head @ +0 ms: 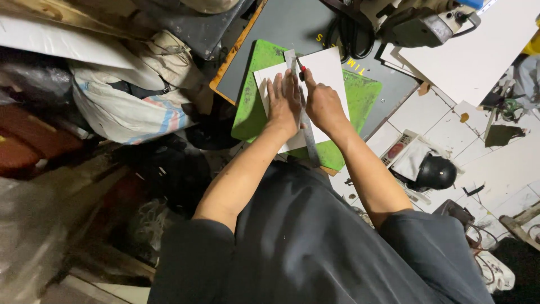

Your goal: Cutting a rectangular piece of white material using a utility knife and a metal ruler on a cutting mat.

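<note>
A white sheet (pixel 329 70) lies on a green cutting mat (pixel 363 95) on a dark table top. A metal ruler (pixel 307 132) runs lengthwise across the sheet. My left hand (pixel 283 104) presses flat on the ruler and the sheet, fingers spread. My right hand (pixel 322 104) sits just right of the ruler, closed around a small cutter with a red tip (pixel 302 68) that touches the sheet at the ruler's edge.
A sewing machine (pixel 419 22) stands at the table's far right, with a large white board (pixel 478 50) beside it. Sacks and bags (pixel 129 107) pile up on the left. A black helmet (pixel 434 171) lies on the tiled floor to the right.
</note>
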